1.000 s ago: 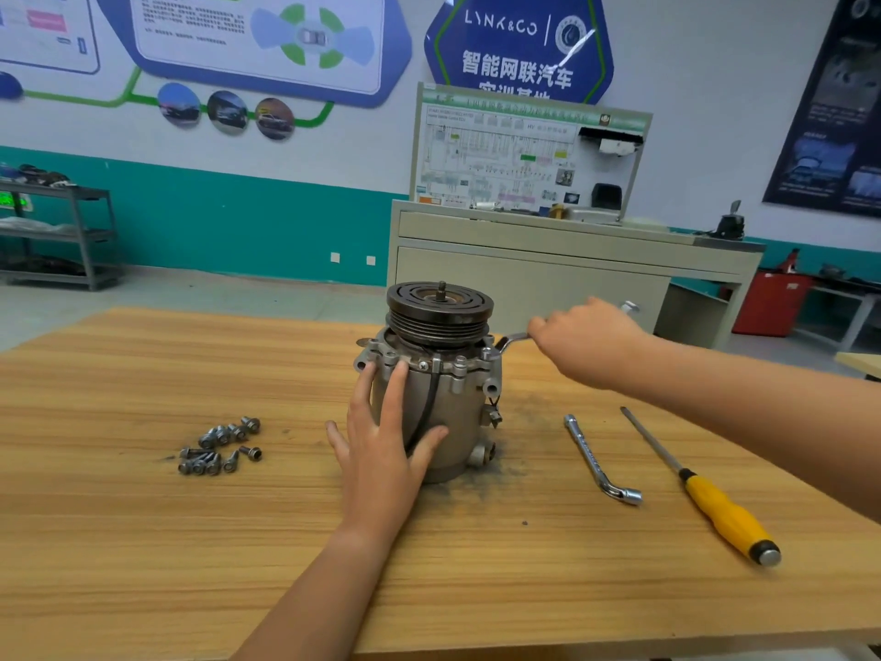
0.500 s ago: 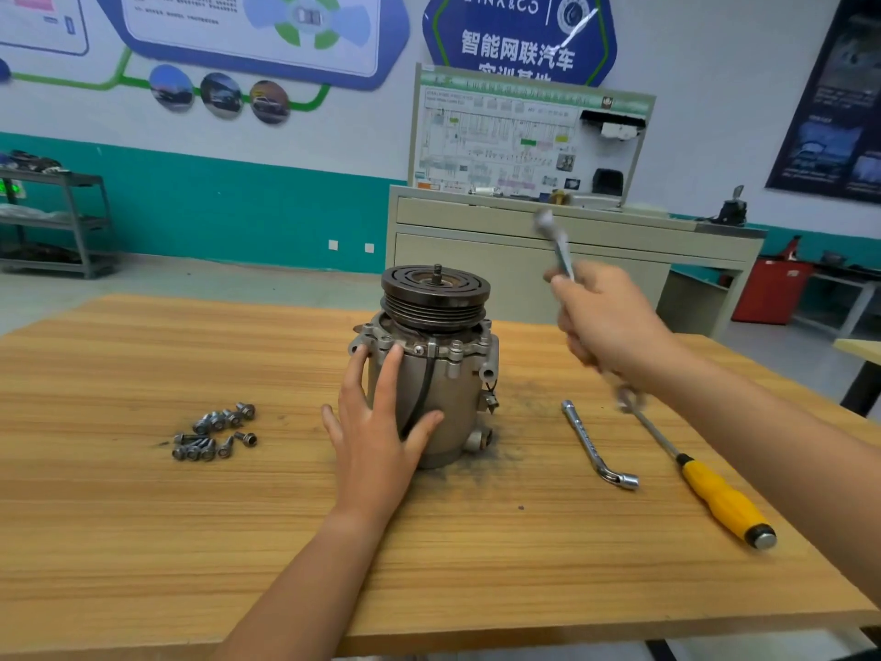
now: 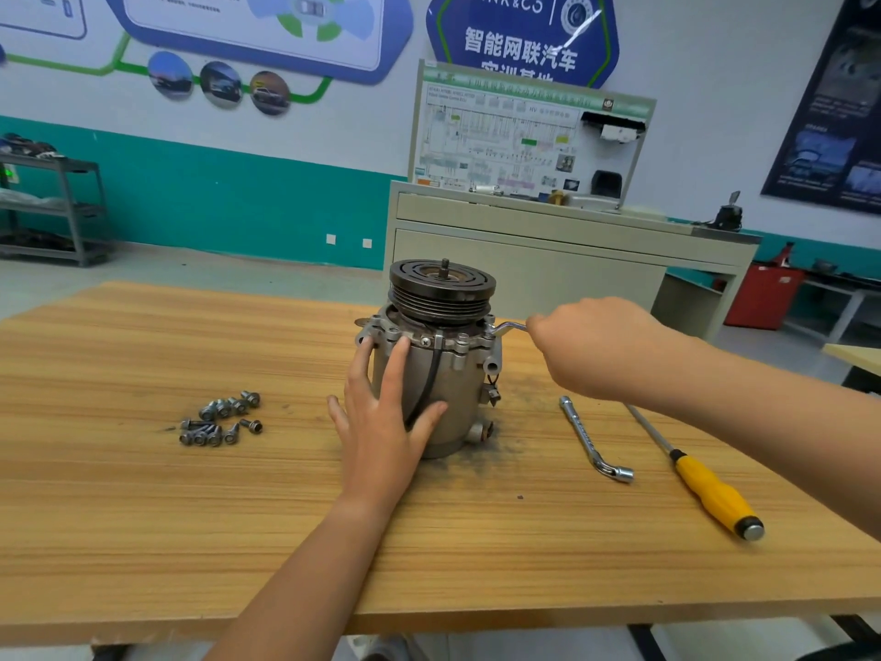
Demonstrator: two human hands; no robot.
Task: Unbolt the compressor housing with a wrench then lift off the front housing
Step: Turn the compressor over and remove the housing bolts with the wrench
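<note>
A grey metal compressor stands upright on the wooden table, with a dark grooved pulley on top and a bolted flange below it. My left hand presses flat against the front of the housing, fingers spread and straight. My right hand grips the handle of a bent socket wrench, whose socket end sits on a bolt at the right side of the flange. Most of the wrench handle is hidden inside my fist.
Several loose bolts lie in a pile left of the compressor. A second L-shaped socket wrench and a yellow-handled screwdriver lie to the right. Dark grime marks the table around the compressor base. A grey cabinet stands behind the table.
My right hand, which had lifted the wrench up off the flange, has brought it back down onto a bolt on the flange's right side. My left hand stays on the housing.
</note>
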